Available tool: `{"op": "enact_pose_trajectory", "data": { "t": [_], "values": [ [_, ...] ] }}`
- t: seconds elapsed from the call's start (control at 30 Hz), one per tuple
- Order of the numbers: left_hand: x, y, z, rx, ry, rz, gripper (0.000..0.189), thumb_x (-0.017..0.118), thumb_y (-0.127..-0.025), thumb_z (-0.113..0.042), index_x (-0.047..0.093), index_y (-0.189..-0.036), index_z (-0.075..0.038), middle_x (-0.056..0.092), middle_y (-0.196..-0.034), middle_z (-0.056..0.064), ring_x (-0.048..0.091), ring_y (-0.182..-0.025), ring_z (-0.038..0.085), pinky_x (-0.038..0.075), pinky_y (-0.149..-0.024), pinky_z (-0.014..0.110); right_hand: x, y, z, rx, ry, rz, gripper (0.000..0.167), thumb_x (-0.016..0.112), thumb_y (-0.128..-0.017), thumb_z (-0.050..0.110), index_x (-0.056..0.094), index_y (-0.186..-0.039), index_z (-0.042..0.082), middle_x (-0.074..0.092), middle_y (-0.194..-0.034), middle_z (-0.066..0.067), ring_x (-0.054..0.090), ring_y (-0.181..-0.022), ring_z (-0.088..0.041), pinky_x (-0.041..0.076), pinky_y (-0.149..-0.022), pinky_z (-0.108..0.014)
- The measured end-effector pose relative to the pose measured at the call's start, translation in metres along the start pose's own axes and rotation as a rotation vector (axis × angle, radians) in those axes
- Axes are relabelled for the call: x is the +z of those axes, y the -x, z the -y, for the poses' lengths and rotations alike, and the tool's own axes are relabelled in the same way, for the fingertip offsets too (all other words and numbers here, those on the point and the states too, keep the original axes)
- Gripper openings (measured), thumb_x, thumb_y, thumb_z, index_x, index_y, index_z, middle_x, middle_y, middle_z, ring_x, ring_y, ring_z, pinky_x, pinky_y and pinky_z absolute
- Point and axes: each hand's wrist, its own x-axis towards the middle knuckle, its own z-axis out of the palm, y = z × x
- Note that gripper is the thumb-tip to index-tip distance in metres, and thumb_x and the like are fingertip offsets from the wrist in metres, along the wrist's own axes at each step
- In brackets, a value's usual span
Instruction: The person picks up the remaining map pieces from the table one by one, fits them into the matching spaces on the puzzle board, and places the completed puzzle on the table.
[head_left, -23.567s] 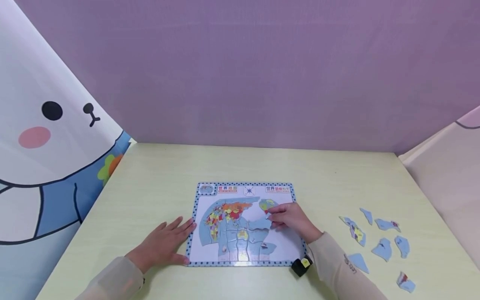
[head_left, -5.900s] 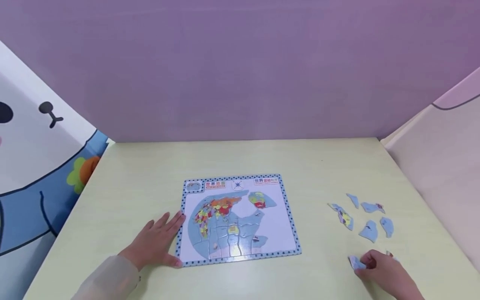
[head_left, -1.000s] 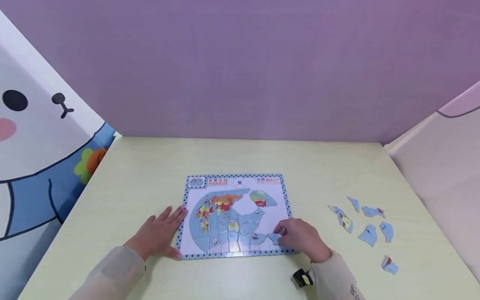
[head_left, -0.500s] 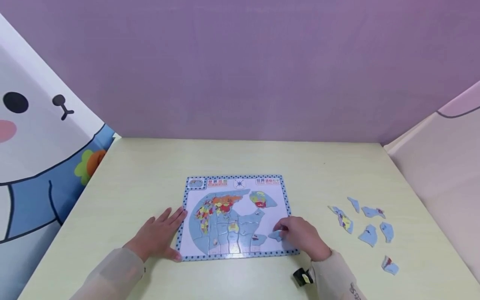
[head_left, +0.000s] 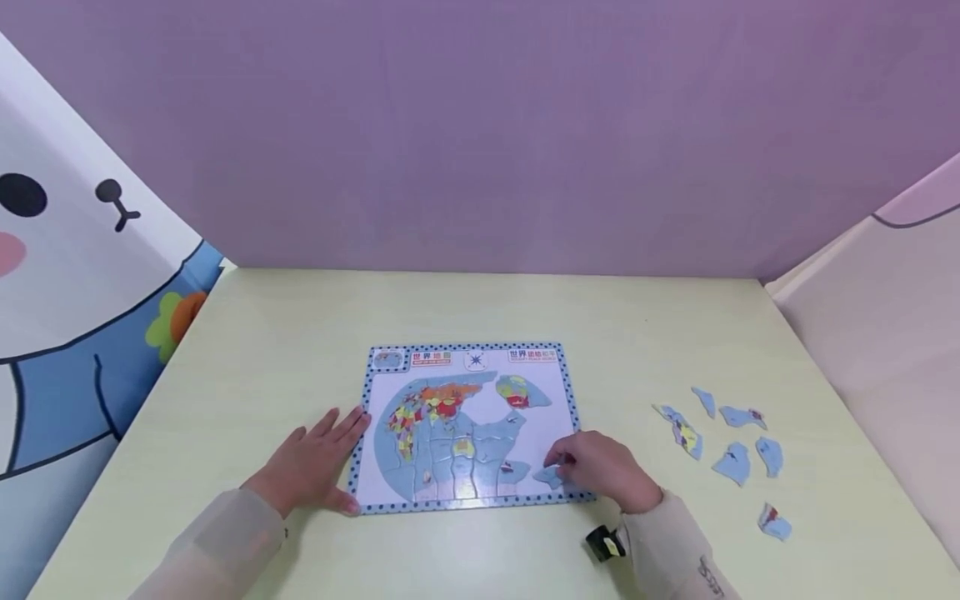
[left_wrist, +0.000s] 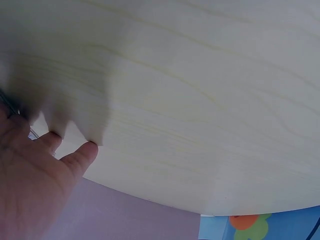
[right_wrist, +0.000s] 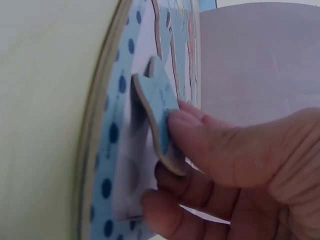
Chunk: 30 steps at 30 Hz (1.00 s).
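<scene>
A world-map jigsaw board (head_left: 480,505) with a dotted blue border lies on the table, its left and middle filled with joined pieces. My right hand (head_left: 603,471) is over the board's lower right part, pinching a light-blue puzzle piece (right_wrist: 161,100) between thumb and fingers. In the right wrist view that piece is tilted, partly lifted off the white backing. Just left of it lies a blue piece with a small ship (head_left: 514,472). My left hand (head_left: 311,462) rests spread on the table, its fingertips touching the board's left edge; the left wrist view shows fingers (left_wrist: 80,157) extended.
Several loose puzzle pieces (head_left: 732,463) lie on the table right of the board, one with red (head_left: 774,522) nearer the front. A black wrist camera (head_left: 604,543) sits by the right sleeve. A purple backdrop (head_left: 480,150) rises behind the table.
Since about six seconds ago, my right hand has brought a blue piece from the right side onto the board. Over the last second it has shifted and turned that piece slightly; my left hand stays put.
</scene>
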Motion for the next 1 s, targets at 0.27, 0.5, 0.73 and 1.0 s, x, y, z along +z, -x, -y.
{"op": "enact_pose_trajectory", "data": {
  "t": [0.27,0.5,0.73,1.0],
  "values": [
    [-0.006,0.001,-0.002,-0.020,0.027,0.020,0.114,0.083,-0.062,-0.053,0.030,-0.149,-0.004,0.026,-0.155,0.015,0.017,-0.140,0.046,0.026,-0.101,0.070,-0.004,0.001,0.004,0.022,-0.008,0.020,0.005,0.074,-0.081,0.009,0.072,-0.082,0.013,0.062,-0.076,0.005,0.052,-0.072,-0.014,0.045,-0.068,-0.032],
    [-0.006,0.002,-0.003,-0.028,0.032,0.032,0.113,0.084,-0.062,-0.052,0.030,-0.149,-0.004,0.026,-0.156,0.014,0.017,-0.140,0.045,0.026,-0.101,0.069,0.001,0.002,0.005,0.031,-0.044,-0.021,0.012,0.078,-0.078,0.014,0.069,-0.071,0.016,0.058,-0.066,0.007,0.050,-0.067,-0.012,0.042,-0.063,-0.029],
    [-0.005,0.002,-0.002,-0.018,0.050,0.024,0.113,0.083,-0.062,-0.053,0.030,-0.149,-0.004,0.025,-0.156,0.014,0.016,-0.140,0.045,0.024,-0.101,0.070,0.002,0.000,0.002,0.028,-0.112,-0.086,0.006,0.072,-0.084,0.011,0.068,-0.079,0.012,0.057,-0.070,0.005,0.050,-0.066,-0.012,0.044,-0.064,-0.029],
    [-0.004,0.002,-0.001,-0.002,0.034,0.016,0.113,0.082,-0.062,-0.055,0.031,-0.149,-0.004,0.026,-0.155,0.015,0.018,-0.140,0.046,0.025,-0.101,0.070,0.004,0.003,-0.007,0.056,-0.272,-0.078,0.009,0.068,-0.085,0.007,0.061,-0.079,0.008,0.056,-0.067,0.001,0.051,-0.063,-0.013,0.044,-0.060,-0.027]
  ]
}}
